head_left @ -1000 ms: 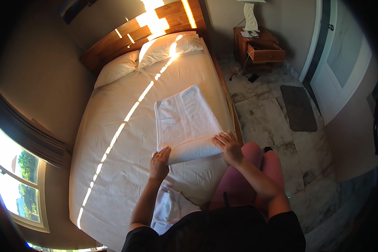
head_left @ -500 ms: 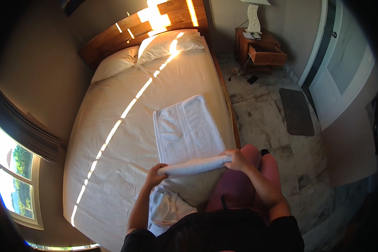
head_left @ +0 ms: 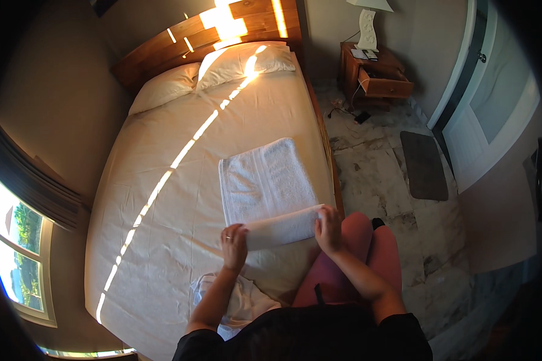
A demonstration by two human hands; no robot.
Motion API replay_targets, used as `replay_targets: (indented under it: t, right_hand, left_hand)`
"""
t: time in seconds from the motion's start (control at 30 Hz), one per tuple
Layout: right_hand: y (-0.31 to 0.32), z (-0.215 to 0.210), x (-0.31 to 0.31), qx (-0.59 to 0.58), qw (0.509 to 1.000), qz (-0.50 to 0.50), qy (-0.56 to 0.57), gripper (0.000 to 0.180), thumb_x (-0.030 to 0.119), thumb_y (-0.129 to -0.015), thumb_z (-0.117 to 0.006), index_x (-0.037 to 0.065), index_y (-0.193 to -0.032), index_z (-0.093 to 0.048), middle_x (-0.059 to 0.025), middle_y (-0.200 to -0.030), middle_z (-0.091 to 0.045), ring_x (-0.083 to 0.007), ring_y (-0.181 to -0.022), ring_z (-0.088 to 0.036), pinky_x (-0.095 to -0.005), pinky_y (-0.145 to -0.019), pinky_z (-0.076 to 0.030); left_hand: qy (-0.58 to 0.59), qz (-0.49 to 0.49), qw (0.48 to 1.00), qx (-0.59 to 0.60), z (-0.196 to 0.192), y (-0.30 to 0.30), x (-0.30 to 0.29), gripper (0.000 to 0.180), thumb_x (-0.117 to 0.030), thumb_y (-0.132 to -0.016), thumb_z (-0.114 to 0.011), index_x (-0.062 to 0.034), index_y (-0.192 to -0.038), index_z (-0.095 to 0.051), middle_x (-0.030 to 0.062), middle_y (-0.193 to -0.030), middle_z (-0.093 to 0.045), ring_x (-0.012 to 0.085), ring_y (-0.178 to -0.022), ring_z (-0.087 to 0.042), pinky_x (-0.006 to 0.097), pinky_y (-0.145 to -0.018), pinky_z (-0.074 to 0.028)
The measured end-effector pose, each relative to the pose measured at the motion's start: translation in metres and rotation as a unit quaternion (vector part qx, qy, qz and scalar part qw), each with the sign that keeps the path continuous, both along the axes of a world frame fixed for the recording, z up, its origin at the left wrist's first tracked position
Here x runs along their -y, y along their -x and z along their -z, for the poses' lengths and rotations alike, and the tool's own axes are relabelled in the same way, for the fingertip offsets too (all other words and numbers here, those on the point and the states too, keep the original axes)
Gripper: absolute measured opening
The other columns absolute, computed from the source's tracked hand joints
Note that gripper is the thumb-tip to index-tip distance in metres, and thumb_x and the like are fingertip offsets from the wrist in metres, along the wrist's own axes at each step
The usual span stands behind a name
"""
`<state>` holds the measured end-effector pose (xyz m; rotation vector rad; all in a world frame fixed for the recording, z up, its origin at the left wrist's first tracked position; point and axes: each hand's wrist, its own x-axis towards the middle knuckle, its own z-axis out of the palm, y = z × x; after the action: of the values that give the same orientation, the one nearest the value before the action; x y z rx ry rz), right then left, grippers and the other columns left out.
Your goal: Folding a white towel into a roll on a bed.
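The left hand (head_left: 233, 245) and the right hand (head_left: 329, 228) each grip one end of a white towel (head_left: 268, 183) lying on the bed (head_left: 162, 198). The near end of the towel is rolled into a tube that spans between the two hands, fingers curled over it at both ends; the flat remainder stretches away beyond the fingers toward the pillows (head_left: 223, 69). Just behind the left wrist, near the bed's edge, lies a crumpled white cloth (head_left: 238, 298). Well off to the right of the right fingers stand a wooden nightstand (head_left: 376, 78) and a dark floor mat (head_left: 424, 165).
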<state>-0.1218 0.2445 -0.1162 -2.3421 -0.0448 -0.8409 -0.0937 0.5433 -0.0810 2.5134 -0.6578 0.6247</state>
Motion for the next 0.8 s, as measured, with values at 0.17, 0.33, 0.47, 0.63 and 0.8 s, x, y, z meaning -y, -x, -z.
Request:
replay_targets:
  t: [0.17, 0.33, 0.47, 0.63, 0.8]
  right_hand:
    - [0.028, -0.008, -0.021, -0.063, 0.977, -0.148, 0.140, 0.054, 0.014, -0.077, -0.062, 0.008, -0.129, -0.049, -0.0084, -0.140, -0.041, -0.0263, -0.135, -0.031, -0.0503, -0.112, -0.017]
    - [0.017, -0.007, -0.020, -0.190, 0.949, -0.182, 0.172, 0.078, 0.019, -0.078, -0.061, 0.012, -0.146, -0.025, -0.0052, -0.151, -0.025, -0.0218, -0.141, -0.021, -0.0471, -0.113, -0.009]
    - [-0.001, 0.019, -0.024, -0.126, 0.944, -0.114, 0.281, 0.061, 0.018, -0.086, -0.049, 0.014, -0.144, -0.030, -0.0037, -0.149, -0.029, -0.0190, -0.139, -0.025, -0.0447, -0.114, -0.010]
    - [-0.018, 0.035, -0.016, -0.076, 0.968, -0.081, 0.227, 0.050, 0.013, -0.090, -0.039, 0.016, -0.140, -0.036, -0.0024, -0.145, -0.036, -0.0173, -0.134, -0.034, -0.0448, -0.111, -0.020]
    - [-0.027, 0.023, -0.005, -0.029, 0.970, -0.065, 0.233, 0.041, 0.010, -0.087, -0.044, 0.012, -0.127, -0.052, -0.0043, -0.135, -0.049, -0.0186, -0.130, -0.041, -0.0438, -0.110, -0.024]
  left_hand:
    - [-0.082, 0.071, 0.991, -0.080, 0.003, 0.010, 0.008, 0.059, -0.028, -0.075, -0.069, -0.0117, -0.128, -0.049, 0.0048, -0.137, -0.046, 0.0241, -0.131, -0.039, 0.049, -0.110, -0.021]
    - [-0.141, 0.043, 0.980, -0.132, -0.002, -0.005, 0.006, 0.091, -0.039, -0.065, -0.076, -0.0115, -0.141, -0.034, 0.0052, -0.145, -0.038, 0.0249, -0.135, -0.033, 0.052, -0.110, -0.019]
    - [-0.155, 0.038, 0.978, -0.136, 0.015, -0.022, -0.002, 0.091, -0.036, -0.063, -0.078, -0.0100, -0.139, -0.036, 0.0070, -0.146, -0.036, 0.0265, -0.136, -0.031, 0.051, -0.108, -0.024]
    - [-0.147, 0.020, 0.988, -0.044, 0.012, -0.011, 0.007, 0.076, -0.012, -0.064, -0.071, -0.0099, -0.135, -0.042, 0.0113, -0.138, -0.043, 0.0309, -0.126, -0.042, 0.049, -0.104, -0.031]
    - [-0.098, 0.035, 0.995, 0.009, 0.014, -0.015, -0.004, 0.059, 0.002, -0.065, -0.060, -0.0082, -0.122, -0.050, 0.0132, -0.120, -0.053, 0.0326, -0.109, -0.051, 0.045, -0.094, -0.039]
